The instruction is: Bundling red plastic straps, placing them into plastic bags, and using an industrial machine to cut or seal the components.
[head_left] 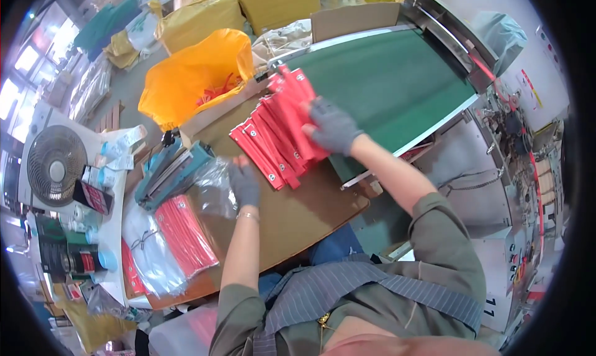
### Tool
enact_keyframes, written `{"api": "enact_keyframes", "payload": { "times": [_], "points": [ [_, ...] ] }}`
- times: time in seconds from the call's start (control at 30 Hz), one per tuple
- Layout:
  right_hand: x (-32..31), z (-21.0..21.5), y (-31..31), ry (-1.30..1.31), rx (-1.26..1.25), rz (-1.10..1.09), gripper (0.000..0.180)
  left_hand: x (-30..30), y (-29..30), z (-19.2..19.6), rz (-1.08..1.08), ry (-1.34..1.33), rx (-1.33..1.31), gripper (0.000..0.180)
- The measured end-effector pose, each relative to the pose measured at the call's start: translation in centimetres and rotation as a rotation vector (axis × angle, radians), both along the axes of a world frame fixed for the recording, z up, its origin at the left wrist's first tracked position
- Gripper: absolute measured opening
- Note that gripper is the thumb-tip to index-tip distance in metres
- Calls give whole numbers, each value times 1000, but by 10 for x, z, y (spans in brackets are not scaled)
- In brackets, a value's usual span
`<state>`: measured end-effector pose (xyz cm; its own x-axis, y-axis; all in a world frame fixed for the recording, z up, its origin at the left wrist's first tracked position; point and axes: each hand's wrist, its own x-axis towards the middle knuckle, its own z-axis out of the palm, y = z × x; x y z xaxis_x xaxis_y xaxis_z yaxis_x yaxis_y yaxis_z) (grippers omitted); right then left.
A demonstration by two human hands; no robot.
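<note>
Brown worktable (292, 219) in a crowded packing shop, green conveyor belt (391, 83) running off ahead of me. My right hand (332, 127), in a grey glove, lies flat with fingers spread on a fanned row of red packets (273, 139) at the belt's near edge, pressing rather than gripping. My left hand (243, 183) hovers loose at the row's near end, just beside a clear plastic bag (214, 188); I can't tell whether it pinches the film. One filled bag of red packets (185, 235) lies finished at my left, by the blue heat sealer (171, 170). I judge this row not yet bagged, with sealing to come after.
</note>
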<state>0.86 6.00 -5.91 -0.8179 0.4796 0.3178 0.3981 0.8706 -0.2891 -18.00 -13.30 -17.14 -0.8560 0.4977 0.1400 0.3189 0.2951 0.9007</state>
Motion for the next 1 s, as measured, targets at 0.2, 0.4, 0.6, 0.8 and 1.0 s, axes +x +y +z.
{"api": "enact_keyframes", "payload": {
  "times": [0.2,0.4,0.6,0.8,1.0],
  "points": [
    [-109,-22,-49,-174,-277,-330,75,15,41,2,44,36,-271,68],
    [-136,-38,-31,-71,-615,-505,80,-22,11,1,-56,-318,12,74],
    [-134,-49,-112,-17,-1441,-45,67,-39,-32,22,-186,-875,448,49],
    [-111,-9,-166,502,-1716,254,62,-3,-92,121,-211,-313,510,51],
    [-89,31,-185,412,-1232,747,102,-9,-154,130,-550,-249,351,72]
  ]
}}
